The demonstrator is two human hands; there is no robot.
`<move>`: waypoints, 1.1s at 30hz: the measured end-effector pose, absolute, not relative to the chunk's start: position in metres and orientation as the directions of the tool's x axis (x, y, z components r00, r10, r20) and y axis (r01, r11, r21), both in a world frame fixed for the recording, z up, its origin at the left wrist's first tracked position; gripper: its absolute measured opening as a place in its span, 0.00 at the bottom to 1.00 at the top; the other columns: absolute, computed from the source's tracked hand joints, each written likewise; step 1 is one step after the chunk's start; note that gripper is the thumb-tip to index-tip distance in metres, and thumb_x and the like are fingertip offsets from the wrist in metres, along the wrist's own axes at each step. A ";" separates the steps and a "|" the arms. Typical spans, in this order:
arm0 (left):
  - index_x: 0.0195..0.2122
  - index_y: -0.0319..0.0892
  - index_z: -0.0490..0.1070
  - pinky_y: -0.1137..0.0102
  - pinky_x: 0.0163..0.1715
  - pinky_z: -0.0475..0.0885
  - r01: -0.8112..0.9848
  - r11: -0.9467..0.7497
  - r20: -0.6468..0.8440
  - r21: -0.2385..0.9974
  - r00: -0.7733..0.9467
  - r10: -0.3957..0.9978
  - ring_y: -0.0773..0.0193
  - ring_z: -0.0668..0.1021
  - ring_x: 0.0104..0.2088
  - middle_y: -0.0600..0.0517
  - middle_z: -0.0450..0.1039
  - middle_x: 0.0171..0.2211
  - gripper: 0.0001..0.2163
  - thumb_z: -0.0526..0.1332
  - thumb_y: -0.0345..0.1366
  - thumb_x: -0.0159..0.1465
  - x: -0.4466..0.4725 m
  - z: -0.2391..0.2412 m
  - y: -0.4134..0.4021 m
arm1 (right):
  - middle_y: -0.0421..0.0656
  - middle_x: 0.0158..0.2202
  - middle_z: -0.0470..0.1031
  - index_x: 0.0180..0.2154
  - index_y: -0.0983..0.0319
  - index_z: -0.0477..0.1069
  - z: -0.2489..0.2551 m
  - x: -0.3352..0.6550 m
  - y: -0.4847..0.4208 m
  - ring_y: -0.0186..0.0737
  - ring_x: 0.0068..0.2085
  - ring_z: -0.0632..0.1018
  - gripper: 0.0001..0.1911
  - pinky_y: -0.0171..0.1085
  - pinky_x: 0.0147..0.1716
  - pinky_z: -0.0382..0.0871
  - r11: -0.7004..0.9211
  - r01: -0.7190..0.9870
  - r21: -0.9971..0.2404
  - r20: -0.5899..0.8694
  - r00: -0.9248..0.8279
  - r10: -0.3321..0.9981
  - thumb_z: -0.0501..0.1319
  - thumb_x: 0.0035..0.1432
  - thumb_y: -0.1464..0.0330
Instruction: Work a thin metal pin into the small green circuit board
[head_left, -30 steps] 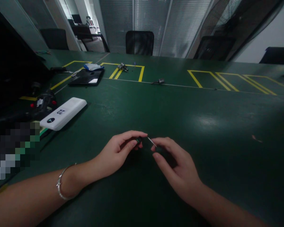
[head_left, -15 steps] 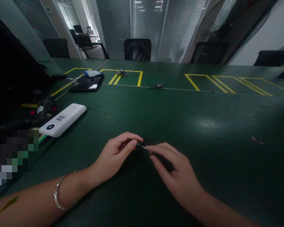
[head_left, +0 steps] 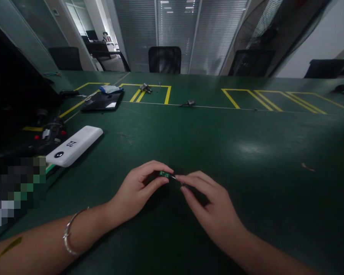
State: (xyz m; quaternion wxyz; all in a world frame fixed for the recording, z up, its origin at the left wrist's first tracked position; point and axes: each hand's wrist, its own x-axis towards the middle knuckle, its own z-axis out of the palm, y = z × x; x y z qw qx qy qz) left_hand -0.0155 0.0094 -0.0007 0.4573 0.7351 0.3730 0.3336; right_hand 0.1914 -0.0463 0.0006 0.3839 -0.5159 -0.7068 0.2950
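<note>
Near the middle of the head view, my left hand (head_left: 146, 185) pinches a small green circuit board (head_left: 164, 174) between thumb and fingertips. Pale marks show on the board's face. Just to its right, my right hand (head_left: 208, 204) is closed, with thumb and index finger on a thin metal rod (head_left: 173, 177). The rod's left end meets the board's right end or lies very close; I cannot tell whether they are joined. My fingers hide the rest of the rod. Both hands are just above the green table (head_left: 160, 141).
A white power bank marked 22 (head_left: 76, 146) lies at left, beside dark gear with red parts (head_left: 50, 133). Farther back are a black flat case (head_left: 100, 104), a blue-and-white packet (head_left: 111, 89), metal parts (head_left: 145, 88) and a small dark cylindrical part (head_left: 190, 102).
My left thumb has shifted down, and the green board's face now shows between thumb and fingers. The right hand keeps nearly the same place and grip. The view has moved slightly.
</note>
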 end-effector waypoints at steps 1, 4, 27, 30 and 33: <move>0.47 0.46 0.75 0.67 0.51 0.71 0.239 -0.302 0.148 0.923 0.504 0.851 0.60 0.77 0.49 0.51 0.76 0.45 0.09 0.61 0.32 0.67 -0.016 -0.001 0.009 | 0.44 0.41 0.77 0.48 0.54 0.76 0.001 0.191 -0.046 0.41 0.39 0.79 0.15 0.41 0.37 0.77 0.287 0.492 -0.822 0.232 -0.171 0.957 0.57 0.63 0.72; 0.46 0.46 0.76 0.67 0.51 0.71 0.203 -0.279 0.141 0.939 0.512 0.847 0.61 0.77 0.50 0.51 0.77 0.45 0.09 0.61 0.31 0.67 -0.016 0.000 0.008 | 0.43 0.41 0.76 0.47 0.54 0.76 0.000 0.192 -0.045 0.41 0.40 0.79 0.14 0.40 0.39 0.76 0.280 0.445 -0.851 0.221 -0.180 0.958 0.58 0.63 0.72; 0.48 0.43 0.74 0.71 0.46 0.73 0.020 0.014 -0.022 1.000 0.473 0.881 0.64 0.78 0.44 0.49 0.76 0.46 0.09 0.58 0.33 0.69 -0.013 -0.002 0.009 | 0.42 0.40 0.76 0.46 0.58 0.75 0.003 0.193 -0.046 0.37 0.41 0.77 0.13 0.37 0.40 0.72 0.302 0.322 -0.897 0.209 -0.293 0.933 0.58 0.63 0.74; 0.47 0.42 0.73 0.70 0.51 0.71 0.006 0.002 -0.005 1.000 0.549 0.836 0.62 0.76 0.49 0.49 0.75 0.47 0.08 0.59 0.31 0.68 -0.012 0.001 0.007 | 0.42 0.41 0.76 0.46 0.58 0.75 0.004 0.192 -0.046 0.37 0.42 0.77 0.13 0.37 0.41 0.72 0.310 0.306 -0.900 0.217 -0.303 0.928 0.59 0.63 0.75; 0.47 0.43 0.70 0.68 0.52 0.70 -0.005 0.012 -0.007 1.000 0.599 0.801 0.62 0.76 0.51 0.49 0.75 0.49 0.08 0.58 0.29 0.68 -0.010 0.003 0.005 | 0.42 0.42 0.76 0.46 0.57 0.75 0.004 0.191 -0.045 0.37 0.44 0.77 0.13 0.37 0.44 0.72 0.322 0.283 -0.903 0.235 -0.301 0.924 0.59 0.63 0.75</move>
